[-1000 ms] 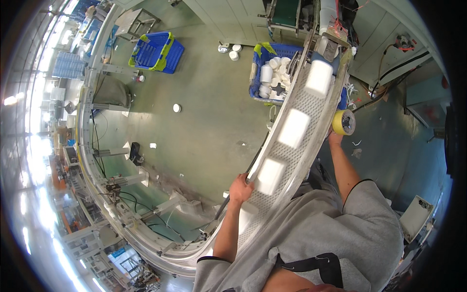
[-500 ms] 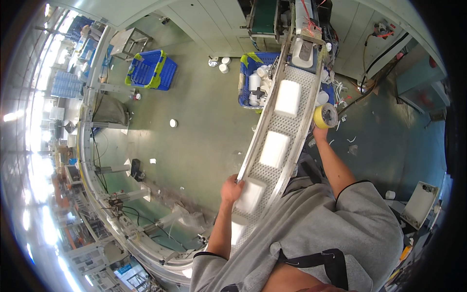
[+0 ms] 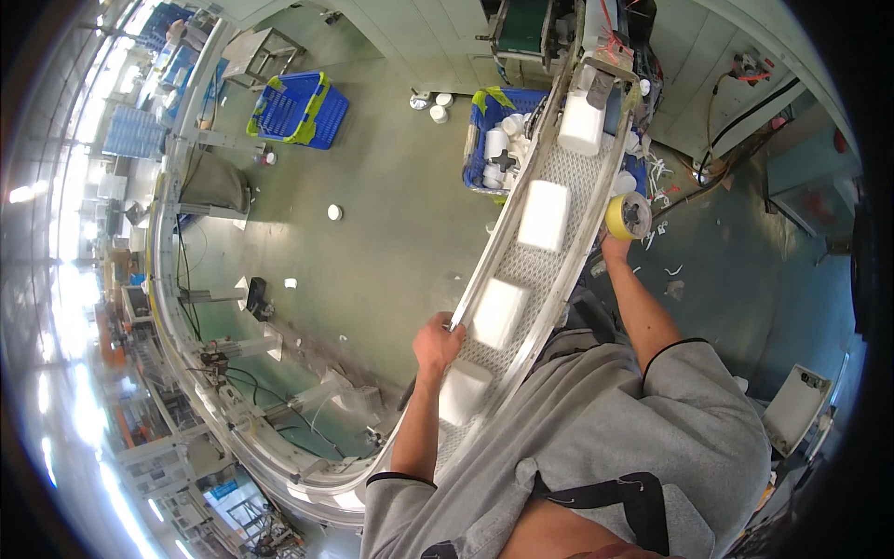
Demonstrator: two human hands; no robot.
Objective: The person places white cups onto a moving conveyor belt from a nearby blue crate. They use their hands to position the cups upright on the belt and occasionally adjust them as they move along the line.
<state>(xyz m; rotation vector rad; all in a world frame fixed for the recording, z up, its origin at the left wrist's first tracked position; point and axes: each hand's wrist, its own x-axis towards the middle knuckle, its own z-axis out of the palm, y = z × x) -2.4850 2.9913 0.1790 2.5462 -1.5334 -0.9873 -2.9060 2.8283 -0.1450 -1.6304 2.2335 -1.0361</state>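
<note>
A narrow conveyor with a perforated pale belt (image 3: 557, 270) runs from the machine down toward my body. Several white blocky containers, such as this one (image 3: 544, 216), lie spaced along it. My left hand (image 3: 438, 343) is closed around the left side rail (image 3: 492, 256), beside the nearest containers. My right hand (image 3: 616, 249) is at the outer side of the right rail (image 3: 589, 216), just below a roll of yellow tape (image 3: 617, 220). The roll sits around a black knob-like part. The right fingers are hidden, so their grip cannot be made out.
A blue crate (image 3: 475, 149) with white bottles stands left of the conveyor's far end. Another blue basket (image 3: 326, 126) lies farther left. White caps (image 3: 335, 212) and scraps are on the floor. A curved conveyor track (image 3: 166, 298) bends along the left. Cabinets (image 3: 396, 42) line the back.
The white containers have moved along the belt toward me, and the nearest one has gone out of sight. The view has shifted slightly. My hands stay at about the same places by the rails.
</note>
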